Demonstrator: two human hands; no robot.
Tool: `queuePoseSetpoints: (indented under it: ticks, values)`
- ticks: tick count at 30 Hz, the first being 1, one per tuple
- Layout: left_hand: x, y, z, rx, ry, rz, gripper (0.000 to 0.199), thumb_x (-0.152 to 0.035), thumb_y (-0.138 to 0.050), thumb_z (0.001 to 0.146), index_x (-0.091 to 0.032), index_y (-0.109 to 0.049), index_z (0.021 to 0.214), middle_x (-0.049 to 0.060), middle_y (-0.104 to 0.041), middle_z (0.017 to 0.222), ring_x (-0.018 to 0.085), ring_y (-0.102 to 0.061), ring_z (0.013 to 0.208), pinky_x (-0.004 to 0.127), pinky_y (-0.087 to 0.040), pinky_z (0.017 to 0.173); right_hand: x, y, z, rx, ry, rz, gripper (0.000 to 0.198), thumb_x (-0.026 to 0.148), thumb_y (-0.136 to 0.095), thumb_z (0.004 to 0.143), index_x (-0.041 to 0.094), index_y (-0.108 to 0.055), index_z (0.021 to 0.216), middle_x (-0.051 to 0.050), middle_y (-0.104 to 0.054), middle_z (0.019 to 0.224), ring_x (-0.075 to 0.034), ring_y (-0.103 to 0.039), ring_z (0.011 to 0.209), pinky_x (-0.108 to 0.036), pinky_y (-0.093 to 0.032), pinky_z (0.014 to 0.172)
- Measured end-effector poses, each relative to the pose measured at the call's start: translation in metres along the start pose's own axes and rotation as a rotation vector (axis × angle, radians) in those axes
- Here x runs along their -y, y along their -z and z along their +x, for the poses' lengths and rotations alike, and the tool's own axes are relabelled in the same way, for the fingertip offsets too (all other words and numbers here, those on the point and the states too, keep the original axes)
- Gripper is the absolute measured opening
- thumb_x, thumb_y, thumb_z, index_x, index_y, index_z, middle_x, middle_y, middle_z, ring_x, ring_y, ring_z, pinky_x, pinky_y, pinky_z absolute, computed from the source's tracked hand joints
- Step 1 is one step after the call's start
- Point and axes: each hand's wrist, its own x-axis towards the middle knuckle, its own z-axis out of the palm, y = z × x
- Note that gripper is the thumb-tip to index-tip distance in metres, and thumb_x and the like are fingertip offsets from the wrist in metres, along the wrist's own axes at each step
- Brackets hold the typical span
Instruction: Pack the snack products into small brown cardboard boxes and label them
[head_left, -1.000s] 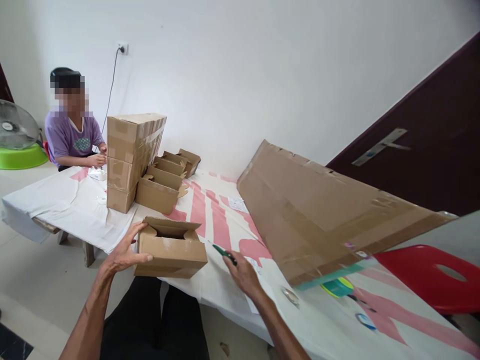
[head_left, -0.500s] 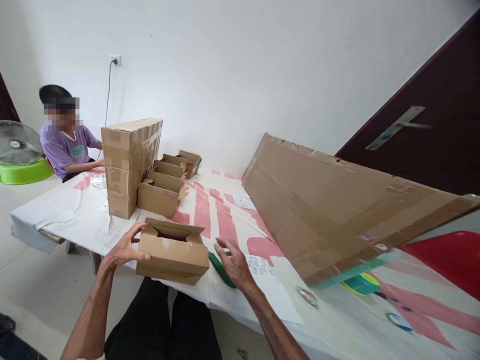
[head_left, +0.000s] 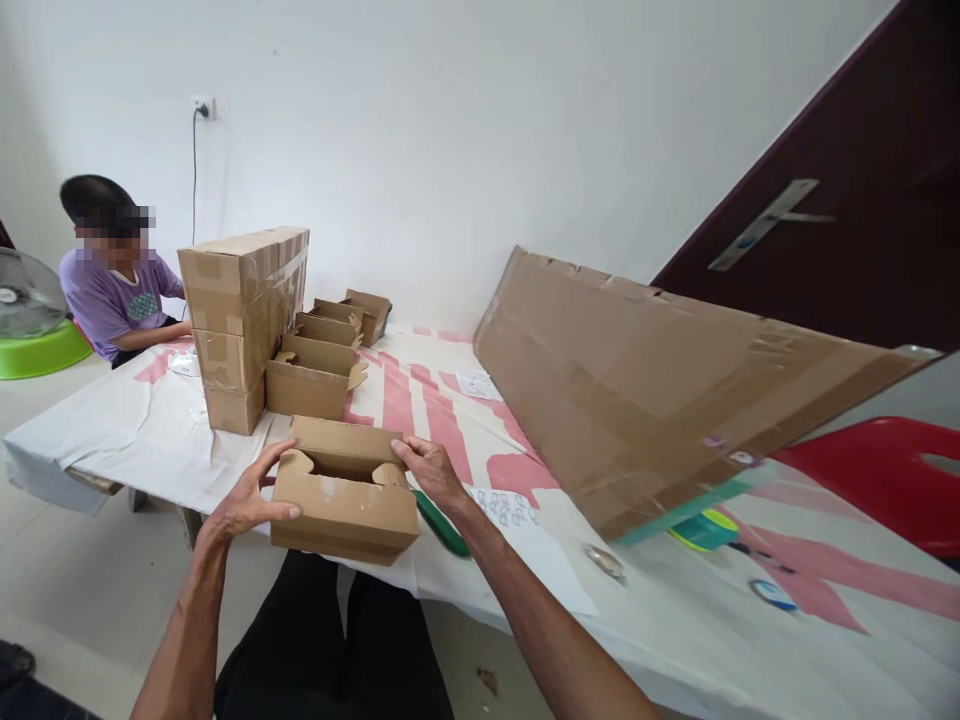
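A small open cardboard box (head_left: 345, 515) sits at the table's front edge, its long back flap raised and its side flaps bent over the opening. My left hand (head_left: 259, 495) grips the box's left end, thumb on the front wall and fingers behind. At the far right corner, my right hand (head_left: 431, 468) pinches the edge of the raised flap (head_left: 337, 440) between thumb and fingers. Right beside the box, partly behind my right forearm, lies a dark green object (head_left: 442, 525) whose kind I cannot make out.
Taped boxes (head_left: 240, 320) are stacked at the left, beside a row of open boxes (head_left: 311, 385). A large cardboard sheet (head_left: 660, 400) leans at the right. Tape rolls (head_left: 772, 594), a paper sheet (head_left: 540, 560) and a red chair (head_left: 877, 475) are there. Another person (head_left: 124, 270) sits far left.
My right hand has moved left and up from beside the box onto its back flap, which now stands more upright. My left hand keeps its hold. The view has shifted slightly right.
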Motion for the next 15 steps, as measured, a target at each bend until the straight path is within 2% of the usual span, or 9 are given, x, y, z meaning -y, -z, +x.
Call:
queuePoseSetpoints:
  ticks: [3,8,15]
  values:
    - [-0.0033,-0.0027,-0.0036,0.009,0.004,0.003,0.101,-0.054,-0.090,0.070,-0.031,-0.045,0.158,0.012,-0.040,0.167,0.041,-0.043,0.150,0.054,-0.044,0.118,-0.0027,-0.0017,0.0011,-0.001,-0.038,0.019,0.054,0.073,-0.062,0.078,0.024,-0.046,0.063,0.002,-0.049,0.060,-0.014,-0.044,0.060,-0.028,-0.038,0.055]
    - [-0.0072,-0.0034,-0.0051,0.028,0.007,0.053,0.105,-0.055,-0.091,0.069,-0.031,-0.044,0.160,0.013,-0.039,0.167,0.043,-0.040,0.152,0.057,-0.042,0.118,-0.0044,-0.0022,0.0026,0.007,-0.083,0.040,0.046,0.066,-0.062,0.076,0.020,-0.062,0.084,-0.005,-0.069,0.082,-0.020,-0.061,0.073,-0.031,-0.048,0.064]
    - [-0.0033,-0.0101,-0.0081,0.017,-0.001,0.077,0.105,-0.054,-0.091,0.068,-0.030,-0.046,0.159,0.013,-0.039,0.166,0.042,-0.039,0.152,0.054,-0.043,0.119,-0.0068,0.0043,0.0072,0.048,-0.122,-0.036,0.043,0.055,-0.067,0.072,0.018,-0.065,0.092,-0.005,-0.071,0.080,-0.021,-0.065,0.074,-0.031,-0.049,0.065]
